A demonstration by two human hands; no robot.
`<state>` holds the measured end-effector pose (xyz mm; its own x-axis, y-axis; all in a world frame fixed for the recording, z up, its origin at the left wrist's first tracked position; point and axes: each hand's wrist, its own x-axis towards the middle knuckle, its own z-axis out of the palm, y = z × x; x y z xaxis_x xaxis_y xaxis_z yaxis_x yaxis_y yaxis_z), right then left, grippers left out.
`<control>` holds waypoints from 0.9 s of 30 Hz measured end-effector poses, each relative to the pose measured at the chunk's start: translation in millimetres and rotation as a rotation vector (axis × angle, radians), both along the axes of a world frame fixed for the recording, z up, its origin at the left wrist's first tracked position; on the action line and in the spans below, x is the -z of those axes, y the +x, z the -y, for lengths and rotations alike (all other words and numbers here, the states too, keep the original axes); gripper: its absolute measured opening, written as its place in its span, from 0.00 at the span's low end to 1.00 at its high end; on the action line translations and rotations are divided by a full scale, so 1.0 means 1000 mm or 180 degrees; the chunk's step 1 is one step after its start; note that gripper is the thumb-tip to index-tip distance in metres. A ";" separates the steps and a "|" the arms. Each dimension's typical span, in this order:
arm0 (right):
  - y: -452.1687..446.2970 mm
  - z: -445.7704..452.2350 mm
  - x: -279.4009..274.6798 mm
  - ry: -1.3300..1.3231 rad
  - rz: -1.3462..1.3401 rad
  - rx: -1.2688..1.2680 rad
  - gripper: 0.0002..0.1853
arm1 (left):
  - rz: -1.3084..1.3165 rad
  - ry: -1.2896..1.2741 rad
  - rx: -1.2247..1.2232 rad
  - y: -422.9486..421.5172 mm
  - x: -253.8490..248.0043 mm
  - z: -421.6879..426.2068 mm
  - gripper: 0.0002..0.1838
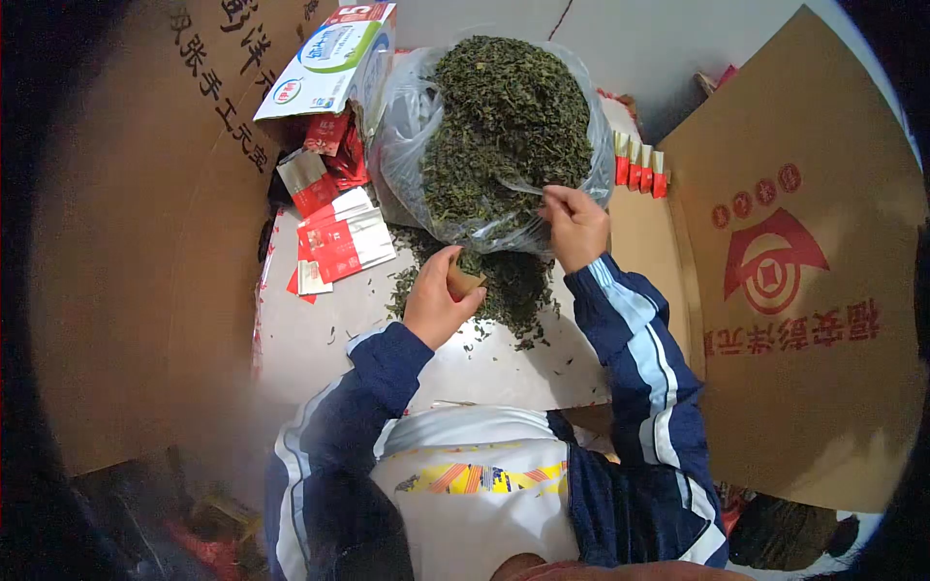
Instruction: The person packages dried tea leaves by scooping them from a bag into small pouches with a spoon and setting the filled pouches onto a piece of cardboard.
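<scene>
A large clear plastic bag (399, 131) stands open, heaped with dried green tea leaves (509, 102). My right hand (578, 230) pinches the handle of a pale spoon (520, 186), whose bowl end lies at the surface of the leaves. Just below the bag's front edge, my left hand (433, 302) grips a small paper sachet (464, 280) with its tan inside showing at the open mouth. What the sachet contains is hidden. Spilled leaves (520, 305) lie on the white tabletop (387, 363) beneath and beside the sachet.
Flat red-and-white sachets (351, 242) lie left of the bag, below a tilted white carton (329, 58). Several upright red-and-white sachets (640, 169) line the right side. Tall cardboard boxes (145, 242) flank the table, including one printed in red (804, 368).
</scene>
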<state>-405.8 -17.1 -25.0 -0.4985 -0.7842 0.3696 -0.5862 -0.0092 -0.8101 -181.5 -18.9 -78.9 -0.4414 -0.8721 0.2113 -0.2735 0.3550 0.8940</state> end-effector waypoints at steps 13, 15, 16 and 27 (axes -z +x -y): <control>0.016 -0.077 -0.038 -0.0051 0.0401 -0.1035 0.09 | 0.0157 -0.0230 0.0044 -0.001 -0.004 0.005 0.39; 0.015 -0.080 -0.044 -0.0050 0.0388 -0.1135 0.09 | 0.0231 -0.0068 0.0112 -0.001 -0.008 0.004 0.38; 0.015 -0.081 -0.049 -0.0035 -0.0141 -0.1251 0.11 | 0.0265 0.0011 0.0145 -0.002 -0.009 0.003 0.38; 0.048 -0.079 -0.089 -0.0103 -0.3036 -0.2195 0.13 | 0.0091 -0.0621 0.0183 -0.010 0.004 -0.003 0.34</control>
